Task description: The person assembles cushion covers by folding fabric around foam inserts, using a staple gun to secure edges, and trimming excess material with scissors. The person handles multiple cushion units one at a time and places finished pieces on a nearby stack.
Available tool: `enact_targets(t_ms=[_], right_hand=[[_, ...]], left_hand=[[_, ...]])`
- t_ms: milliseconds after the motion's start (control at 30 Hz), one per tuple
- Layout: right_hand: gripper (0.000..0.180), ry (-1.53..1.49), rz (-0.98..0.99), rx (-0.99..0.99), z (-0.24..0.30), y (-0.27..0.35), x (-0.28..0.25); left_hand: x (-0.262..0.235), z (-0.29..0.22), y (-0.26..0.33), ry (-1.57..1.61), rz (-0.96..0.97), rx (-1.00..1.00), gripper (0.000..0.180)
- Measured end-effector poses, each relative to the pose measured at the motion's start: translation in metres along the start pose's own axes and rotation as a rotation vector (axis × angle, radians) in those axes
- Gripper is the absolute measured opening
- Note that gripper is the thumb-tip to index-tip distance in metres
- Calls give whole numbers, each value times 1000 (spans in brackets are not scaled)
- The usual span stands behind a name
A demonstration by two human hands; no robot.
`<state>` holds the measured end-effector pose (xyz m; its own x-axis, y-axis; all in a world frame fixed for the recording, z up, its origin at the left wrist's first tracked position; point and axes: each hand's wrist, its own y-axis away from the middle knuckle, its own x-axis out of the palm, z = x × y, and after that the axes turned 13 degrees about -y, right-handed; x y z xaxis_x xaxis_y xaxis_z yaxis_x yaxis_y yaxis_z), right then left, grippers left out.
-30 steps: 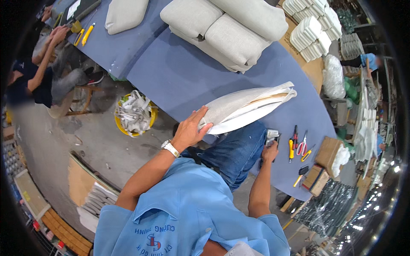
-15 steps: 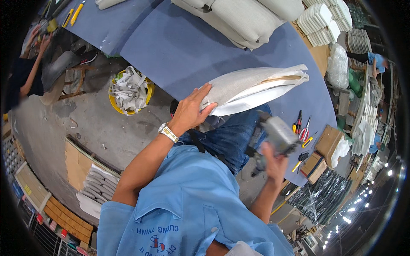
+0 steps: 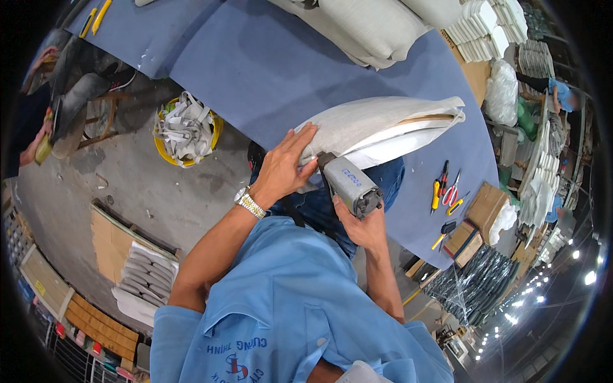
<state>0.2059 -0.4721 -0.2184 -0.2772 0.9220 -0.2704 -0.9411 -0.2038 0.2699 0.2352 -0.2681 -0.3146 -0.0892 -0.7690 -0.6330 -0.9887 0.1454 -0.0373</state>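
Observation:
A fabric-covered cushion panel (image 3: pixel 373 120) in pale grey rests at the near edge of the blue table, above my lap. Its right side gapes, showing a strip of wood-coloured edge and white lining. My left hand (image 3: pixel 284 161) grips the panel's left end, fingers over the fabric and thumb toward me. In my right hand (image 3: pixel 365 228) is a grey staple gun (image 3: pixel 350 182), held by its handle. The gun's nose meets the panel's near lower edge close to my left thumb; whether it presses on the fabric I cannot tell.
On the blue table (image 3: pixel 236 76) lie covered cushions (image 3: pixel 357 29) at the back, and pliers (image 3: pixel 451 189) and cutters at the right. A yellow bucket of fabric scraps (image 3: pixel 186 131) stands on the floor at left. A co-worker's hand (image 3: pixel 38 143) shows far left.
My right hand has brought the staple gun leftward and up to the panel's near edge, beside my left hand. The left hand keeps its place on the panel.

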Motion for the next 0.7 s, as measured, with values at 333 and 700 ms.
enact_targets(t_ms=[333, 700], right_hand=[[39, 51, 76, 99, 19, -6, 6], [51, -43, -19, 0, 10, -12, 27]], left_hand=[[-5, -6, 5, 43, 72, -48, 80], [-27, 5, 0, 55, 277, -99, 98]])
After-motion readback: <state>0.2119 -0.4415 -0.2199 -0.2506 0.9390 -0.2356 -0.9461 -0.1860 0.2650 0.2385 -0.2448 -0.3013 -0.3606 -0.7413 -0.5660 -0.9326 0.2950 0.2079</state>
